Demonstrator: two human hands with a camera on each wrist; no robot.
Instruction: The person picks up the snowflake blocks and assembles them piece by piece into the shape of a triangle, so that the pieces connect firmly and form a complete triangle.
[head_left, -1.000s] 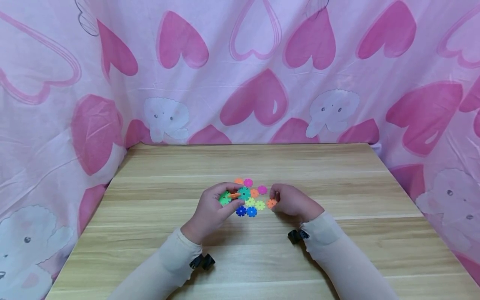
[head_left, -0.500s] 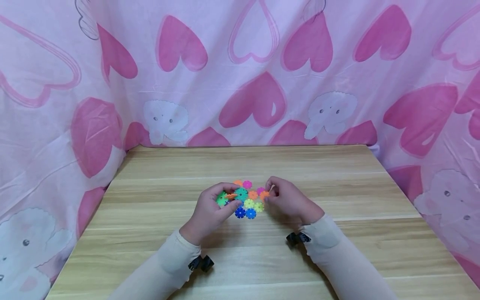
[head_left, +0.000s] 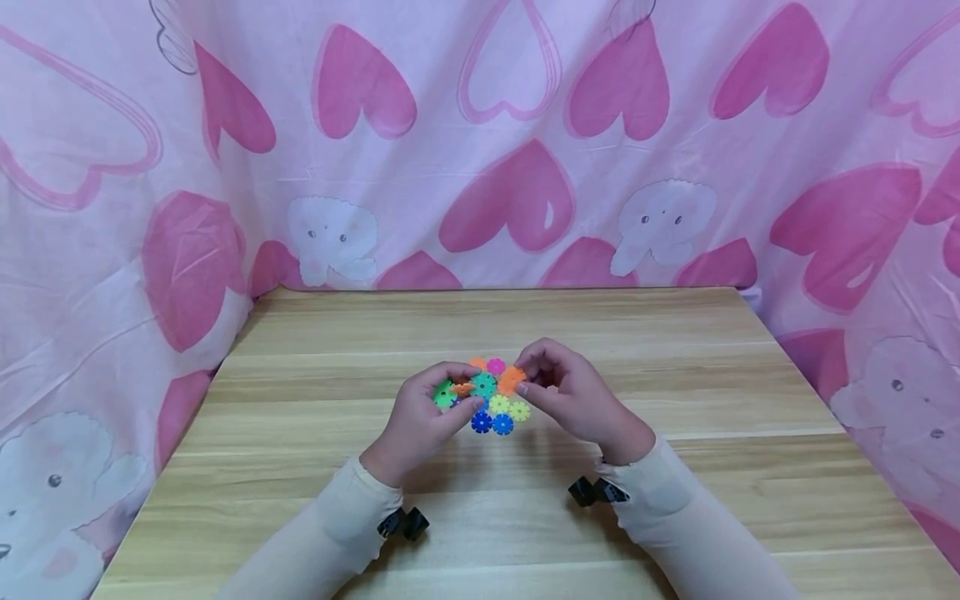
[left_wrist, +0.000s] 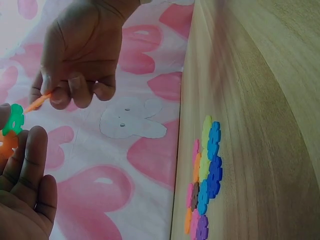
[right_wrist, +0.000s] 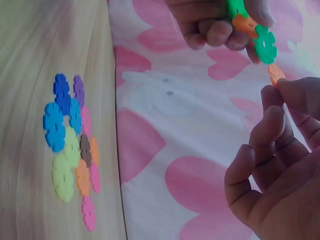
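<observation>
My left hand holds a short chain of plastic snowflake discs above the table: a green disc, an orange disc and another green disc. Between thumb and forefinger, my right hand pinches a single orange snowflake disc. That disc is edge-on to the rim of the nearer green one; whether they interlock I cannot tell. Below lie loose discs, among them a dark blue disc, a yellow disc and a pink disc.
The loose discs form a flat cluster on the wooden table, including a brown disc and a purple disc. A pink heart-patterned cloth hangs along the back and sides of the table.
My right hand has lifted the orange disc up and left from beside the cluster to the green disc. The left hand has stayed almost still with its chain.
</observation>
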